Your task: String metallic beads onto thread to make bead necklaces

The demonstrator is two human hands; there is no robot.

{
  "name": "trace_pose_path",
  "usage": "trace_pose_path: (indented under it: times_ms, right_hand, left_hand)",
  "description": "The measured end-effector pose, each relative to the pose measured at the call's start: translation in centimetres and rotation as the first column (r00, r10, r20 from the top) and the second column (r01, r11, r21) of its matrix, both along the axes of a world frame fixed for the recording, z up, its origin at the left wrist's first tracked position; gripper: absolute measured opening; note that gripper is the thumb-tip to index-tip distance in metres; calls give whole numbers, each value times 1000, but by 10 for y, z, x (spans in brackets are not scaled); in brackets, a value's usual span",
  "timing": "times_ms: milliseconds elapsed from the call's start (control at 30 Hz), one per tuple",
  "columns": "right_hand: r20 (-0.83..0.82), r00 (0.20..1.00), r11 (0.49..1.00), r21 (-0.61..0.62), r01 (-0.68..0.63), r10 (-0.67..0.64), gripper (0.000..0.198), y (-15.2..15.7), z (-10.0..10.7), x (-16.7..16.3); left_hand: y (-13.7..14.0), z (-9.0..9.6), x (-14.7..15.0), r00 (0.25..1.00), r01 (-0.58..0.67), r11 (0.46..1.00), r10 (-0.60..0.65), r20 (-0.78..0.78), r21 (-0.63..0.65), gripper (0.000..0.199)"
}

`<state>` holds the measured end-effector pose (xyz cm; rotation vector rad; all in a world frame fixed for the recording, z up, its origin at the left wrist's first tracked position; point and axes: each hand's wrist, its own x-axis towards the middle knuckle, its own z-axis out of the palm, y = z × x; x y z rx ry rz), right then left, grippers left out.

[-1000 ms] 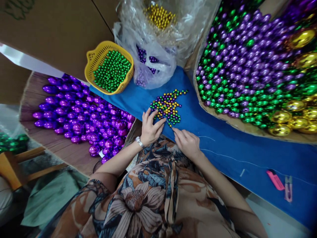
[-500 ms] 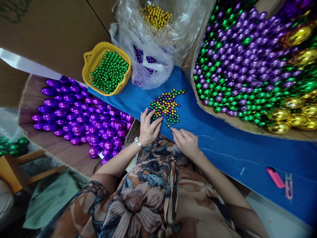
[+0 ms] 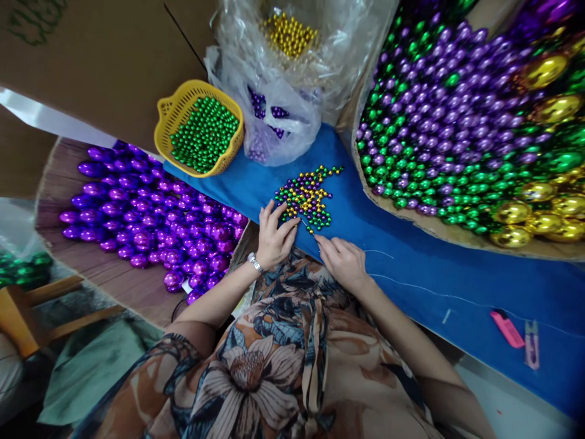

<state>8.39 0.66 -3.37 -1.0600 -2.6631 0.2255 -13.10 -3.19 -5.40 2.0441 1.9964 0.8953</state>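
Observation:
A small heap of shiny green, gold and purple beads [image 3: 304,194] lies on the blue cloth. My left hand [image 3: 274,238] rests at its near left edge, fingers spread, a bracelet round the wrist. The index fingertip is close to the tip of a thin needle [image 3: 304,224]. My right hand [image 3: 342,259] pinches that needle from the other side, and a gold bead [image 3: 311,231] with some darker ones sits on it near the fingertips. White thread [image 3: 425,290] trails rightward across the cloth from beside my right hand.
A yellow basket [image 3: 159,137] holds green beads; clear plastic bags [image 3: 283,143] contain gold and purple ones. Large purple baubles [image 3: 155,219] fill a box on the left. Mixed beads fill a carton [image 3: 439,235] at right, with another person's arm [image 3: 493,13]. A pink highlighter [image 3: 507,329] and thread snips [image 3: 531,344] lie right.
The view has shifted very slightly. Both hands and the needle stay almost where they were, and the other person's arm at the top right has moved slightly.

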Motion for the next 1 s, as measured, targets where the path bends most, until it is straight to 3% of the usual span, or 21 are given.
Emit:
trace_pose_path:
  times_ms: [467,700,1000]
  right_hand:
    - [-7,999,999,-10,-35,35,27,3,0,-2]
    - [-3,1000,1000,17,18,-18,30,1,-3,-9]
    - [-32,999,998,-48,-33,31,30,-6,0,2]
  left_hand:
    - [0,0,1,1000,-6,1000,6,1,5,24]
    - [-2,7,6,999,44,998,-43,24,-37,22]
    - [-8,8,-8,995,-74,997,73,61,14,20]
